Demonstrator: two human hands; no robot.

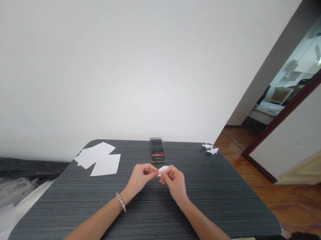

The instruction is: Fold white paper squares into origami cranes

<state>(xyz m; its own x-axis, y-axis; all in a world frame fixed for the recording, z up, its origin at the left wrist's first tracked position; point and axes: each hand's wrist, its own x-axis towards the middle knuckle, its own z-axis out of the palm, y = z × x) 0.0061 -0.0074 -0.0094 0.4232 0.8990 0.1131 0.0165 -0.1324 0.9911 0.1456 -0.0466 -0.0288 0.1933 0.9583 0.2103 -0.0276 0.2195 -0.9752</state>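
A small piece of folded white paper (163, 168) is held between both hands over the middle of the table. My left hand (142, 176), with a silver bracelet on its wrist, pinches the paper's left end between thumb and fingertips. On the other side, my right hand (175, 180) grips it with the thumb and curled fingers. Fingertips cover part of the paper, so its full shape is hidden. Just beyond the hands a phone (158, 151) lies with its screen lit.
Loose sheets of white paper (105, 165) overlap at the table's back left. Two folded paper cranes (212, 151) sit near the back right edge. The dark wood-grain table (222, 203) stands against a white wall (135, 63). A doorway opens at the right.
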